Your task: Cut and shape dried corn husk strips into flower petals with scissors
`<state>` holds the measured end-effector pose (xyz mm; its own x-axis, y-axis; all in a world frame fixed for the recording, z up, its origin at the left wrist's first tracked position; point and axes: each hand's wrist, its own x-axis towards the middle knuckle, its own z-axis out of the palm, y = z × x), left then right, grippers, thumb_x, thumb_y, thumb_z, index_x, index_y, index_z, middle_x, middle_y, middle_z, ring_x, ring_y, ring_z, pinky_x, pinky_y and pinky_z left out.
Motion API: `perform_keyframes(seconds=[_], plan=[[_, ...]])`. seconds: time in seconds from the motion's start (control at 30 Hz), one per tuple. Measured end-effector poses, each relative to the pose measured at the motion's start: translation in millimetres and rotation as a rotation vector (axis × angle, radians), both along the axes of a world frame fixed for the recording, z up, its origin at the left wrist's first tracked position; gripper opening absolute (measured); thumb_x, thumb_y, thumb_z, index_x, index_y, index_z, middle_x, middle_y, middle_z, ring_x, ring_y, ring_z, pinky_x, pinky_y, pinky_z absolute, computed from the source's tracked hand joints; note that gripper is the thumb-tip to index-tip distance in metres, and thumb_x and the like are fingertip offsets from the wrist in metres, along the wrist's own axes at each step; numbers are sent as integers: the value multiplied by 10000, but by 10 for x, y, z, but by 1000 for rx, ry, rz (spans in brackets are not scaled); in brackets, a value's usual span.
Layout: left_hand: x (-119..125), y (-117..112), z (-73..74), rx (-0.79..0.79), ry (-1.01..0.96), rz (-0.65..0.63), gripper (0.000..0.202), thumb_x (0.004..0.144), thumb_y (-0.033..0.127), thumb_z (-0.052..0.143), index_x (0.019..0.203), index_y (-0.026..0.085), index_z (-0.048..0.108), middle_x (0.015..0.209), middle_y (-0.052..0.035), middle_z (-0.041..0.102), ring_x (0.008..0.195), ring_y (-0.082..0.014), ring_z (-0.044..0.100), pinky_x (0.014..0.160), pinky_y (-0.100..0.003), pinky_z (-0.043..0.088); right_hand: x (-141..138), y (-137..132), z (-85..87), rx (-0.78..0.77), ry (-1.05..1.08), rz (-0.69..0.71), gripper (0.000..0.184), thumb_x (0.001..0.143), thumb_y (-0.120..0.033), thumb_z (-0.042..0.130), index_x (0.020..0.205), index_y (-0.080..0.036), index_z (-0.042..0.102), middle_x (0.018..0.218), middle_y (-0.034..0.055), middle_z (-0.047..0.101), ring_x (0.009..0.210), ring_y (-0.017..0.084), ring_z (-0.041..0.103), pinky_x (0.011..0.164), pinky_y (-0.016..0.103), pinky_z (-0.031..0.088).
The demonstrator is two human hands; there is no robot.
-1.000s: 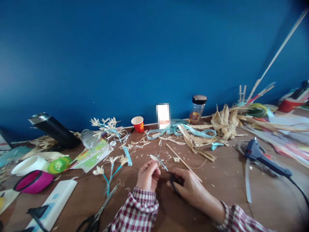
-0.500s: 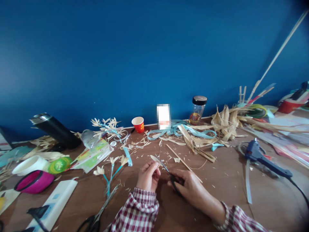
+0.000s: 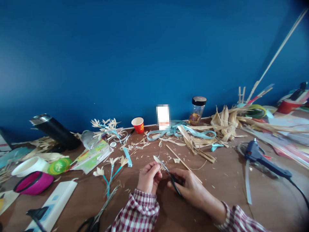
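Note:
Between the thumb and fingers of my left hand (image 3: 150,176) a small pale piece of dried husk (image 3: 156,159) is pinched, its tip pointing up. My right hand (image 3: 189,187) is closed around black-handled scissors (image 3: 171,175), whose blades reach up and left to the edge of the husk piece. Left of my hands lies a small stem of pale flowers (image 3: 108,180) with blue-wrapped stalks. Beside it rests a second pair of scissors (image 3: 103,207). A thin wooden stick (image 3: 181,161) lies just beyond my right hand.
A blue glue gun (image 3: 265,161) with its cord lies at right. Dried husks (image 3: 224,125), blue ribbon (image 3: 178,129), a red paper cup (image 3: 138,125) and a lidded jar (image 3: 197,111) line the wall. At left are a black flask (image 3: 56,132), a power strip (image 3: 56,201) and rolls of tape.
The husk piece has turned more upright in my left fingers, and the scissor blades have shifted slightly against it. Both hands stay in nearly the same place.

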<state>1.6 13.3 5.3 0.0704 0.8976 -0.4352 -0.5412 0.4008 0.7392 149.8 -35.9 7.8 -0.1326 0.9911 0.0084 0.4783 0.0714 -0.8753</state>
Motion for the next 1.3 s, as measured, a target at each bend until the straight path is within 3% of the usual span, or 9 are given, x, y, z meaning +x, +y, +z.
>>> perform_keyframes(seconds=[0.3,0.73,1.0,1.1,1.17,1.3], plan=[[-2,0,6,-25,21,-24,185,554,137,785,643,128,624,480,55,563,381,-33,496,390,-110,453,13,-8,48,-10,0,33,287,772,-322,581,1017,-208,678,711,-8,677,634,147,570,577,214,414],[-5,5,-1,-22,22,-32,182,555,152,780,614,130,610,491,53,557,383,-31,487,390,-107,443,6,-4,50,-11,-71,12,207,782,-356,575,869,-200,680,652,-24,628,573,122,508,521,199,360],[-23,35,-68,-52,-30,-46,143,576,119,763,592,146,623,501,35,583,382,-37,491,385,-118,453,-2,21,-102,-31,15,-46,251,795,-373,549,911,-182,665,625,-8,608,549,126,506,500,207,369],[-22,36,-63,-64,-55,-22,117,601,104,746,622,140,636,519,27,604,396,-41,516,392,-117,466,-3,39,-162,-12,42,-126,285,774,-330,569,1018,-186,600,626,-20,596,560,132,527,505,209,373],[-19,33,-43,-92,-49,-7,97,624,97,728,655,138,645,528,23,614,411,-51,539,392,-125,477,23,52,-164,28,-25,-213,319,755,-299,579,1055,-198,538,625,-33,584,551,135,529,503,214,366],[-13,26,7,-129,-26,-2,75,666,83,694,674,135,640,543,15,625,432,-63,566,390,-134,494,133,64,-92,100,-347,-310,111,734,-281,572,816,-223,527,665,-22,587,599,153,541,538,239,359]])
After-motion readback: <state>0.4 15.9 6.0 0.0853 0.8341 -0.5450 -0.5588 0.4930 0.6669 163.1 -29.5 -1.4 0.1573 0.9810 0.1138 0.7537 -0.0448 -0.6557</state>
